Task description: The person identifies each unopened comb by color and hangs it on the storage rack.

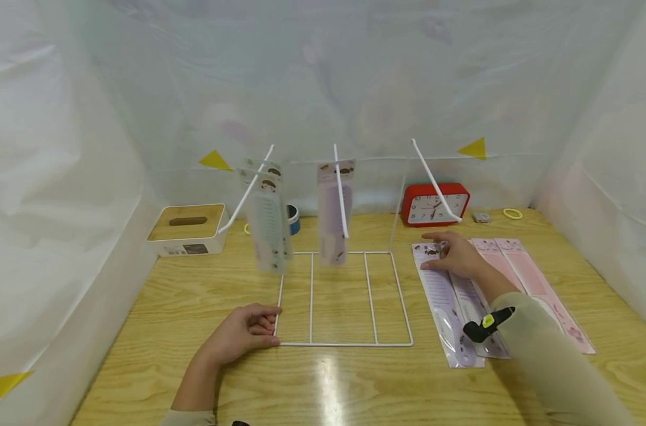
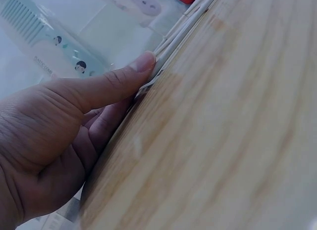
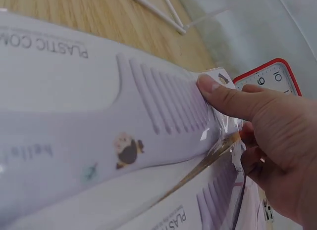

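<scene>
At the front left corner of a white wire rack (image 1: 344,344), my left hand (image 1: 244,332) pinches the base wire; the left wrist view shows the thumb (image 2: 116,85) pressed on it. My right hand (image 1: 458,258) grips the upper end of a packaged purple comb (image 1: 444,302) lying on the table, thumb on one side and bent fingers at the other. A second packaged purple comb (image 1: 474,307) lies partly beneath the right arm. Packaged green combs (image 1: 269,225) hang on the rack's left arm and a packaged purple comb (image 1: 333,219) on its middle arm.
Two pink packaged combs (image 1: 541,284) lie at the right. Behind stand a red alarm clock (image 1: 436,205), a small grey object (image 1: 481,218) and a yellow ring (image 1: 513,213). A wood-lidded tissue box (image 1: 188,229) and a blue round container (image 1: 293,220) are at the back left.
</scene>
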`<control>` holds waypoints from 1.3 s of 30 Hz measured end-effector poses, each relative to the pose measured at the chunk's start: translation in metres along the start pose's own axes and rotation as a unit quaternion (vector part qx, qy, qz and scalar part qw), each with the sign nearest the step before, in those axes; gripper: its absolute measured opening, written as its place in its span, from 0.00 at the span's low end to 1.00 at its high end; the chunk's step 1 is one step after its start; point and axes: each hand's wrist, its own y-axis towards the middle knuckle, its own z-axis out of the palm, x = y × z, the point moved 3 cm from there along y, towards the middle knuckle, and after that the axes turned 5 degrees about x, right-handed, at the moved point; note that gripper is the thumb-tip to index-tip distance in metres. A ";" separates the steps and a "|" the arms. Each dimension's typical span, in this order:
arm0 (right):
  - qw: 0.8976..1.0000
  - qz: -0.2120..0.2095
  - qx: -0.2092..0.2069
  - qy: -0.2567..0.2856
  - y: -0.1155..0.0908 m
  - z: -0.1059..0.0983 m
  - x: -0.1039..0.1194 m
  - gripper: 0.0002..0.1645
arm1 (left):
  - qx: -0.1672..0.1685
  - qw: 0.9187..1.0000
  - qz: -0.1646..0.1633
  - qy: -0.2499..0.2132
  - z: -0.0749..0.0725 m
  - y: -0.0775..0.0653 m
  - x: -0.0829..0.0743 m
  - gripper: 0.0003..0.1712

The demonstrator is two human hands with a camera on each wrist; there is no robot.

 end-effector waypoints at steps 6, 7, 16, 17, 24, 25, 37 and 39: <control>0.996 0.012 -0.051 0.076 -0.010 -0.001 0.010 0.28 | 0.001 1.000 -0.001 0.004 0.001 0.000 -0.001 0.35; 0.993 0.020 -0.059 0.099 -0.013 -0.002 0.012 0.29 | 0.002 1.000 -0.002 0.005 0.000 0.000 -0.001 0.35; 0.925 0.028 -0.074 0.370 -0.048 -0.014 0.050 0.24 | 0.003 1.000 -0.006 0.008 -0.003 -0.001 -0.001 0.35; 0.903 0.010 -0.072 0.424 -0.052 -0.016 0.057 0.20 | 0.003 1.000 -0.006 0.007 -0.002 -0.001 -0.001 0.35; 0.787 -0.090 -0.049 0.608 -0.085 -0.024 0.117 0.15 | 0.001 1.000 -0.006 0.008 -0.001 0.000 0.000 0.35; 0.783 -0.105 -0.046 0.612 -0.090 -0.025 0.126 0.15 | 0.001 1.000 -0.006 0.008 -0.001 0.000 0.001 0.35; 0.738 -0.286 0.048 0.610 -0.126 -0.016 0.218 0.19 | 0.003 1.000 -0.007 0.005 0.000 -0.001 -0.001 0.36; 0.741 -0.308 0.040 0.595 -0.127 -0.017 0.233 0.19 | 0.003 1.000 -0.007 0.005 0.000 -0.001 0.000 0.35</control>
